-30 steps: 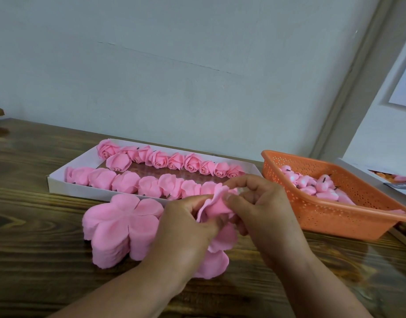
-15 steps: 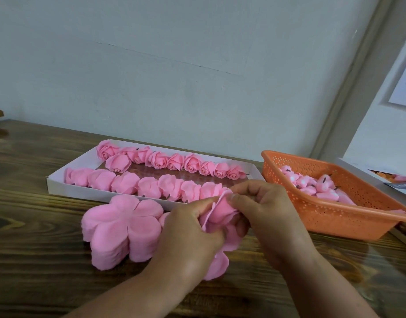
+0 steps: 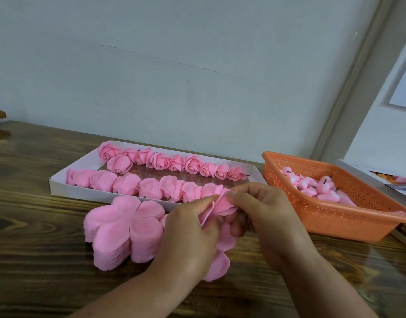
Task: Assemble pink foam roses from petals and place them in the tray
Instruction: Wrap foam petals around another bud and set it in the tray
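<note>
Nearest to us, our left hand (image 3: 188,228) and right hand (image 3: 264,216) meet over the wooden table (image 3: 37,283), both working the same pink foam petal piece (image 3: 220,226). The left thumb and fingers curl round its gathered upper part, while the right fingertips (image 3: 234,194) pinch a folded petal edge at the top; 2 loose lobes hang below our hands toward the table. We judge the foam to be very light, soft and easily creased, so it wants a gentle pinch low at the gathered centre, with the petal edges only guided, never squeezed. Thin lobes could tear if pulled hard. Just to the left, touching our left wrist side, sits a thick stack of flower-shaped petal sheets (image 3: 121,228). Beyond it lies the white tray (image 3: 60,187), holding 2 rows of finished roses (image 3: 193,165), the near row turned away from us. Further right stands an orange basket (image 3: 330,223) with small pink buds (image 3: 321,184), some showing dark stems. Behind everything rises a pale wall (image 3: 174,65).
</note>
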Tool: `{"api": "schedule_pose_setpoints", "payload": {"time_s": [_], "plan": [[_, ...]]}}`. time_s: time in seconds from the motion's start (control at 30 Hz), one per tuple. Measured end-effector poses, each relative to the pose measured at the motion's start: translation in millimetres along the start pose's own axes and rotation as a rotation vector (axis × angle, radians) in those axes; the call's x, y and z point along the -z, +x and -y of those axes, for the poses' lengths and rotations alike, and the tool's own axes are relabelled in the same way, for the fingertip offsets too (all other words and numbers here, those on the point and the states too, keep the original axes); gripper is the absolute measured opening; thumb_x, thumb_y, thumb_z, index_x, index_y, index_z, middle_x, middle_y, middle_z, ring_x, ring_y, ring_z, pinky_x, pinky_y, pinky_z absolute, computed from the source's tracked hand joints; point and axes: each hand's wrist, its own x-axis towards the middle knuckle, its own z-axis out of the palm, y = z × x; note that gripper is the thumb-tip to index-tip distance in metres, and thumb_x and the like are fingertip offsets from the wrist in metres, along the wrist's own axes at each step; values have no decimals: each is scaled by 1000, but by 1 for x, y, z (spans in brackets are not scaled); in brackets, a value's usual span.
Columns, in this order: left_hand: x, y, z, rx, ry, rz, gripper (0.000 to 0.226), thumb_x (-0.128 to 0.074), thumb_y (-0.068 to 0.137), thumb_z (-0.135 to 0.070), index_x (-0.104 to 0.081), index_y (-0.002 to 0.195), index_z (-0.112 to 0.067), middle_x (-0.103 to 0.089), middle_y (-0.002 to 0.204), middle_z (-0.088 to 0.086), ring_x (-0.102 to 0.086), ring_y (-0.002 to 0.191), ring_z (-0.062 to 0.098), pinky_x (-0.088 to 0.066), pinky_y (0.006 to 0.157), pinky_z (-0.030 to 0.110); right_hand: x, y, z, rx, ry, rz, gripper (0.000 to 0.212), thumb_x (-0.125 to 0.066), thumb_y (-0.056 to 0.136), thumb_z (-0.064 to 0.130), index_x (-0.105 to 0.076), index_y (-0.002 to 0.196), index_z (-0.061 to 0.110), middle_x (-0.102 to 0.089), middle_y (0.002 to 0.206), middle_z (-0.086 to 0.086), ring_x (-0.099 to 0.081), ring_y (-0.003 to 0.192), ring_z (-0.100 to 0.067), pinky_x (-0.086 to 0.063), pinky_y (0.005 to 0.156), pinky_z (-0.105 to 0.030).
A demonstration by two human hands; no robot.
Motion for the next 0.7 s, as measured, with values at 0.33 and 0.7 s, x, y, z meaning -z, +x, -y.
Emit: {"api": "schedule_pose_setpoints", "payload": {"time_s": [0.33,0.7], "plan": [[16,1,-10,194,-197,157,13,-62,91,-15,-72,91,-24,-75,77,-6,-67,69,7,-46,50,15,29,-1,17,225,-636,223,46,-78,65,43,-65,108,34,-58,110,17,-54,99,4,-42,81,-15],[21,0,-16,224,-259,277,15,-63,89,-19,-73,80,-23,-73,71,-5,-65,61,5,-48,51,19,33,2,6,220,-201,333,25,-78,69,28,-71,89,15,-69,85,-15,-66,76,-30,-55,66,-42]]}}
